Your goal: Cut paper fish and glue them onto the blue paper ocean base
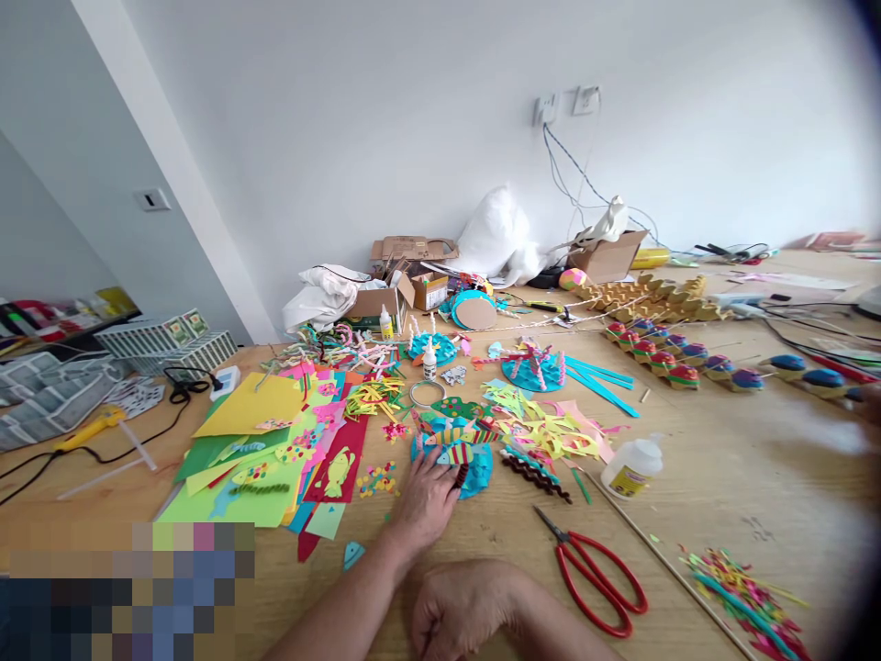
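My left hand [428,500] lies with fingers stretched forward over the near left edge of a round blue craft base [476,481]. Its fingertips touch the base beside a striped paper fish [455,454], and a short dark brown fuzzy stem [462,475] stands by the fingers on the right. More striped fish [444,438] sit farther back on the base. Close to my body, my right hand [458,606] is closed with curled fingers above the table; what it holds, if anything, is hidden. Red-handled scissors [598,574] lie open to its right.
Coloured paper sheets [240,487] are stacked at left. Brown twisted stems [533,477], a glue bottle [631,466] and a long thin stick [664,555] lie at right. Painted egg-carton strips [653,363] stand farther back. A person's blurred hand [868,413] shows at the right edge.
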The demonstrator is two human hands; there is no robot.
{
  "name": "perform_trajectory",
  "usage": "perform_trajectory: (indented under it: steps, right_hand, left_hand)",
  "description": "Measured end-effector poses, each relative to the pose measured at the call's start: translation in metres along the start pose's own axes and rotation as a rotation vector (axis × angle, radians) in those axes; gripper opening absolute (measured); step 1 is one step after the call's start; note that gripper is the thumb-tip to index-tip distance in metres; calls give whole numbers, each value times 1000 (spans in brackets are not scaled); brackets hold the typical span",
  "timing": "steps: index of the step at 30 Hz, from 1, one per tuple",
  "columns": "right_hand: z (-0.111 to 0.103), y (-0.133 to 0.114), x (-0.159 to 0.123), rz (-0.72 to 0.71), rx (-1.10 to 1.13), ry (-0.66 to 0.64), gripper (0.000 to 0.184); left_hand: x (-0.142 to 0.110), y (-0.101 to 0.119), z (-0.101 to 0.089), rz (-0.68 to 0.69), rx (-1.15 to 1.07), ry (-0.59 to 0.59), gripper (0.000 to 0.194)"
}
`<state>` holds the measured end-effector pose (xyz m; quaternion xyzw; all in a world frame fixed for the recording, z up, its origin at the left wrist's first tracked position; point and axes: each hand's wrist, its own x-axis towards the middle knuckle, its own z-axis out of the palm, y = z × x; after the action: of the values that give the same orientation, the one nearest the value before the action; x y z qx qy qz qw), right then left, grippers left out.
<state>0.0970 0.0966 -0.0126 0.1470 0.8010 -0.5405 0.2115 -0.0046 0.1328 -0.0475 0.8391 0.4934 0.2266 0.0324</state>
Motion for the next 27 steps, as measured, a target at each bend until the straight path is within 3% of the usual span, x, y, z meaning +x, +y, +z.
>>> perform_trajectory:
  steps: [19, 27]
  right_hand:
    - [0, 1, 1, 0, 41, -9, 13]
    - [-1, -9, -3, 85, 88, -15, 9]
  left_hand:
    - [0, 1, -3, -5, -31, -9, 27]
    - [0, 2, -4, -1, -23, -11, 27]
